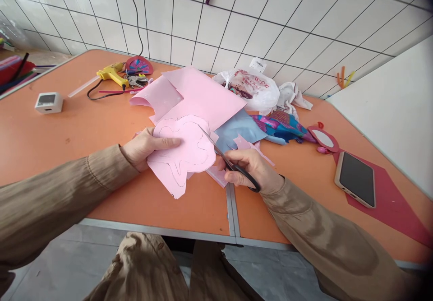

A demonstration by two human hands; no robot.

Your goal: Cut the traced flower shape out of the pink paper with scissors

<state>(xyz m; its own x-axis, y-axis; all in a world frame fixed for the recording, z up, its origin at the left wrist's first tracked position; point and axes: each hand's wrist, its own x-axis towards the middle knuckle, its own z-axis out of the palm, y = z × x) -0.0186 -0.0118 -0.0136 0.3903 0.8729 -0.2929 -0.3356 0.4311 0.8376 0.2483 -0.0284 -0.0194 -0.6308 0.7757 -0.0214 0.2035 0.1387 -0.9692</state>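
Observation:
Pinched in my left hand (145, 147), thumb on top, is a piece of pink sheet (192, 143) with a wavy outline drawn on it in dark pen. Its edge is cut roughly around that line, and a pointed part hangs at the lower left. My right hand (250, 168) grips black-handled scissors (245, 174). Their metal blades reach up and left over the right edge of the piece, close to the drawn line. Behind the piece lie larger pink sheets (203, 93) and a light blue sheet (240, 129). Pink scraps (248, 145) are strewn beside the scissors.
At the back left lie a yellow glue gun (117, 74), keys (137, 81) and a white cube-shaped plug (49, 103). A white plastic bag (257, 89) stands by the tiled wall. On the right, a phone (356, 179) rests on a red sheet (392, 197) near colourful fabric (284, 125).

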